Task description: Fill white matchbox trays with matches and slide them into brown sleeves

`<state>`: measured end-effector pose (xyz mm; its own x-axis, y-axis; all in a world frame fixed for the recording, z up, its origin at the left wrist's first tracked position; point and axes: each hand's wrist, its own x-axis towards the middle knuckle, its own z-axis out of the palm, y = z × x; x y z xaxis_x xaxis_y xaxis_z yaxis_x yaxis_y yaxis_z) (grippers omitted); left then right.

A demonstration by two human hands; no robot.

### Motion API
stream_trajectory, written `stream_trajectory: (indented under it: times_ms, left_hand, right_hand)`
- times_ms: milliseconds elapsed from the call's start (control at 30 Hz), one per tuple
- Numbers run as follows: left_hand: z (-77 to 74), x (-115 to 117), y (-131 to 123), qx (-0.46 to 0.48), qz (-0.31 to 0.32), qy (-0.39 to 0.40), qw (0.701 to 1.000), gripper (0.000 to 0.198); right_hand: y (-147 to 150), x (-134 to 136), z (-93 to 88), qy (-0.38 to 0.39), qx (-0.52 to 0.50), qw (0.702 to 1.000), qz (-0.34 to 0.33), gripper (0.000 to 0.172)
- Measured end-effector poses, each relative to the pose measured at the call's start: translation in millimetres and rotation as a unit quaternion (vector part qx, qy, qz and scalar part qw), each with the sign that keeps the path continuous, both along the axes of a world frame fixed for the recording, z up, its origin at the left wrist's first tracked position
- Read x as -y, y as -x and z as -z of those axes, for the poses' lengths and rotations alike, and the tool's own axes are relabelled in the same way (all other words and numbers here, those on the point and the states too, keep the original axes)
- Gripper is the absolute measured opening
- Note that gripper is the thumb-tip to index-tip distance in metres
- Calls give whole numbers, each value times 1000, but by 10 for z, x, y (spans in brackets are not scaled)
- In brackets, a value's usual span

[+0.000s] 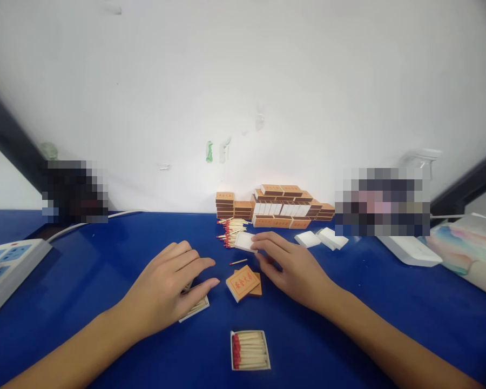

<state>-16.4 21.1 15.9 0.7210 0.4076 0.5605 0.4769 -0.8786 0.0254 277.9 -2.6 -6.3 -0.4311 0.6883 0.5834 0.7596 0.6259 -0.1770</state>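
Note:
My right hand pinches the right end of a white matchbox tray, whose inside looks bare. The tray sits at the lower edge of a heap of red-tipped matches. My left hand hovers over or rests on a filled matchbox tray, its fingers apart; it covers most of that tray. Between the hands, an orange matchbox sleeve lies across another sleeve. A single match lies just above them. Nearest me is a tray full of matches, heads to the left.
Stacked matchboxes stand against the white wall, with a smaller pile to their left. White trays lie right of my right hand. A power strip is at far left, and a colourful bag at far right.

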Motion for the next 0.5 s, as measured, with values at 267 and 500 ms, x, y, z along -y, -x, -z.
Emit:
stream_trajectory:
  times_ms: [267,500]
  left_hand:
    - [-7,4,7,-3,7,-1,1000,19]
    - [9,-9,-2,0,4,5,1000,21]
  right_hand:
    - [-5,-3,14,-27,0,1000,2,23]
    - [-16,2,6,-43,10,999,5,25]
